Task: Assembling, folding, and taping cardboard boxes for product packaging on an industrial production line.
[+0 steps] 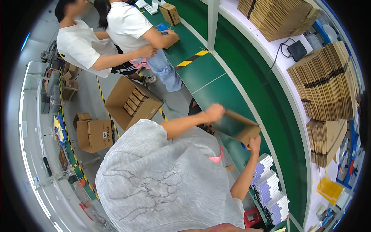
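A small brown cardboard box (248, 133), blurred by motion and partly unfolded, is held over the green bench (228, 87). My left hand (215, 112) looks curled at its far-left end, its fingers smeared by motion. At the near end my right hand (254, 143) grips the box by its side. Just below the box, beside my right hand, a small blue and orange item (245, 147) shows in part; its kind I cannot make out. Stacks of white and purple small boxes (268, 185) stand on the bench nearer me, past my right forearm.
Bundled flat cartons (324, 81) line the white shelf (293, 96) across the green belt (239, 50). On the floor at left, a large open carton (125, 104) holds several small boxes; another carton (94, 135) stands beyond. Two people (127, 31) work at the bench's far end.
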